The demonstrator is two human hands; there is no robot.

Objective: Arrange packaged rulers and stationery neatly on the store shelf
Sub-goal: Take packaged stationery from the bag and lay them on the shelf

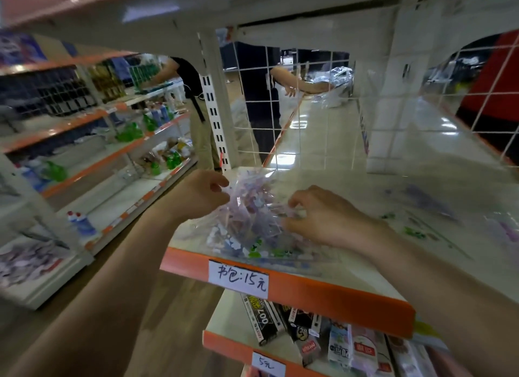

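A clear plastic packet of pastel stationery (247,222) lies at the left front corner of the white shelf (351,267). My left hand (202,194) pinches the packet's upper left edge. My right hand (323,216) grips its right side with curled fingers. Further clear packets with purple and green prints (438,208) lie flat on the shelf to the right. The view is blurred, so the contents of the packets are hard to make out.
The shelf's orange front strip carries a handwritten price tag (238,281). Boxed stationery (309,331) fills the shelf below. A white wire grid (280,101) backs the shelf. Two people (261,96) stand behind it. Shelves with bottles (134,129) line the aisle on the left.
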